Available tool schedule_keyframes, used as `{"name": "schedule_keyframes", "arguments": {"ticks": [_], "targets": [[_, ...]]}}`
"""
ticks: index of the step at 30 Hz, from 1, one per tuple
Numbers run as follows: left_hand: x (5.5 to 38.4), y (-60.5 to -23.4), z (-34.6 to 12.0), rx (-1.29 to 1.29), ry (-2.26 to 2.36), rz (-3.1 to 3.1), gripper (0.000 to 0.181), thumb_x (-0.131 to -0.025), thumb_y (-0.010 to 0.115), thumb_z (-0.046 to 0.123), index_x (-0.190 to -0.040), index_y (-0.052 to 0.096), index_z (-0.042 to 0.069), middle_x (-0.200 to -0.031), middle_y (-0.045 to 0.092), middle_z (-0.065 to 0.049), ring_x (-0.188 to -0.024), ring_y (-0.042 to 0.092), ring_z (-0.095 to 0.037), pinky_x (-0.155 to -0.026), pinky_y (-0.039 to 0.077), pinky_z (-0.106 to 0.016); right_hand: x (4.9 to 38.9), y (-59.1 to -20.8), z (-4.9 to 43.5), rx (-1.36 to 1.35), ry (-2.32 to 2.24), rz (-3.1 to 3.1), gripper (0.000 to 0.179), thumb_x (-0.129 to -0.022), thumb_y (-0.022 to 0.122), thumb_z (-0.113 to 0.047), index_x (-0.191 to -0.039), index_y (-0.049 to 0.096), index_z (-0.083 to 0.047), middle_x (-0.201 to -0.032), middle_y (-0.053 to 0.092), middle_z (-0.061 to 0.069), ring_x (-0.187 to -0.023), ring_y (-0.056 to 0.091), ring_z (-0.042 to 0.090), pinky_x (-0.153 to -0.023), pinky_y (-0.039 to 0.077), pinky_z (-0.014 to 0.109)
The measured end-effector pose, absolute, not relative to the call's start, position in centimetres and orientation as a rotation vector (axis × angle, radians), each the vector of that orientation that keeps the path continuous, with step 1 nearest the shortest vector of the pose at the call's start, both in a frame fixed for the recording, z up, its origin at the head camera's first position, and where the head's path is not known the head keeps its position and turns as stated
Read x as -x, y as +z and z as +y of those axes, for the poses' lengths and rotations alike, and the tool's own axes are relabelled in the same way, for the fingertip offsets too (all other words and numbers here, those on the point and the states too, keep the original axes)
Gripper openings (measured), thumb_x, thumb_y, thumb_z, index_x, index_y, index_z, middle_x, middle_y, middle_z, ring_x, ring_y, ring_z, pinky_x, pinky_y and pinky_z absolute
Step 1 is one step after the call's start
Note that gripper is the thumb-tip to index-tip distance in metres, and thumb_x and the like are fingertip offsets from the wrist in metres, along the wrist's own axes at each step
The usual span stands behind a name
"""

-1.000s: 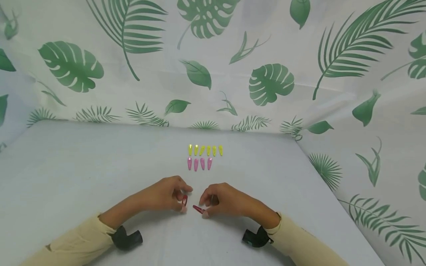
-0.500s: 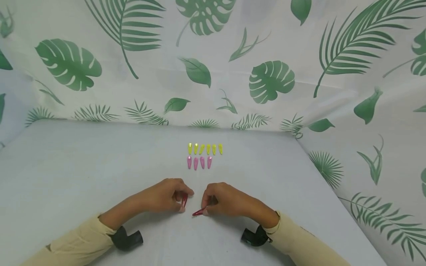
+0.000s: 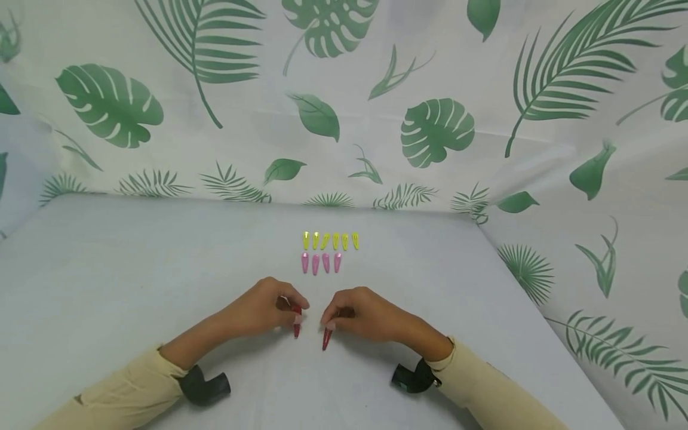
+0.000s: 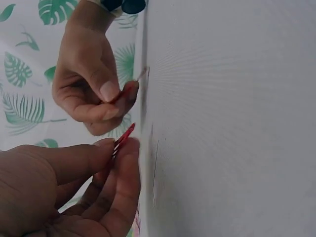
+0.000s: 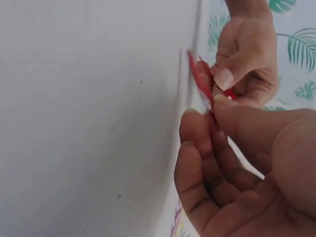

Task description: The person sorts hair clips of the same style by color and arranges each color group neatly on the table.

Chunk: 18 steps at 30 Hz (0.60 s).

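My left hand [image 3: 266, 307] pinches a red hair clip [image 3: 297, 330] between thumb and fingers, low over the white table. Facing it, my right hand [image 3: 365, 313] holds a second red hair clip [image 3: 326, 339] by one end, its narrow tip pointing toward the near edge. A small gap separates the two hands. In the left wrist view the left hand's clip [image 4: 118, 144] shows between thumb and fingertip. From the right wrist, the right hand's clip [image 5: 198, 79] juts out past the thumb, slightly blurred.
Beyond the hands, several pink hair clips [image 3: 315, 264] lie in a row. Behind them runs a row of several yellow hair clips [image 3: 325, 241]. A leaf-printed cloth [image 3: 344, 119] hangs at the back and right of the white table [image 3: 161, 257].
The right hand's clip has swung from pointing left to pointing toward the near edge. In the left hand the clip now sticks out below the thumb. Both hands have shifted slightly away from the near edge.
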<state>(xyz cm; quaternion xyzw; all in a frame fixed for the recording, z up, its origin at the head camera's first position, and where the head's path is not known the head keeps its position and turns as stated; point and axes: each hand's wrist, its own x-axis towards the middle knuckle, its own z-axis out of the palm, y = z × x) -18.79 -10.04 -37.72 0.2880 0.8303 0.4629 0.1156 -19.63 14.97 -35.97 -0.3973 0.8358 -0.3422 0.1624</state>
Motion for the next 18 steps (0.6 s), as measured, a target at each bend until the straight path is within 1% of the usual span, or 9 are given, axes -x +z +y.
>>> {"name": "schedule_keyframes", "arguments": {"ticks": [6, 10, 14, 18], "targets": [[18.79, -37.38, -9.65, -0.756, 1.368, 2.469, 0.019, -0.086, 0.072, 0.004, -0.105, 0.073, 0.002, -0.091, 0.070, 0.001, -0.078, 0.064, -0.013, -0.070, 0.052, -0.030, 19.95, -35.84, 14.99, 1.099, -1.101, 2.401, 0.019, -0.089, 0.065, 0.004, -0.104, 0.074, -0.006, -0.095, 0.067, -0.001, -0.085, 0.059, 0.011, -0.076, 0.050, 0.027], [18.99, -37.26, -9.54, -0.714, 1.404, 2.468, 0.020, -0.088, 0.070, 0.004, -0.107, 0.072, 0.000, -0.092, 0.071, -0.002, -0.075, 0.065, -0.014, -0.068, 0.052, -0.030, 20.14, -35.89, 14.72, 1.053, -1.210, 2.387, 0.020, -0.089, 0.064, 0.006, -0.106, 0.072, -0.002, -0.097, 0.070, 0.005, -0.086, 0.063, 0.012, -0.076, 0.051, 0.027], [19.33, -37.30, -9.53, -0.686, 1.463, 2.437, 0.022, -0.089, 0.066, 0.001, -0.110, 0.070, -0.004, -0.090, 0.070, -0.005, -0.071, 0.065, -0.016, -0.068, 0.053, -0.029, 20.39, -35.88, 14.43, 1.006, -1.258, 2.401, 0.017, -0.090, 0.064, 0.004, -0.104, 0.073, -0.002, -0.094, 0.071, 0.005, -0.083, 0.064, 0.012, -0.075, 0.050, 0.025], [19.69, -37.35, -9.59, -0.672, 1.454, 2.468, 0.021, -0.090, 0.065, 0.001, -0.110, 0.071, -0.003, -0.090, 0.070, -0.004, -0.071, 0.065, -0.015, -0.069, 0.053, -0.028, 20.66, -35.88, 14.24, 1.000, -1.265, 2.418, 0.017, -0.091, 0.064, 0.003, -0.103, 0.074, -0.002, -0.095, 0.072, 0.004, -0.084, 0.064, 0.011, -0.076, 0.050, 0.025]]}}
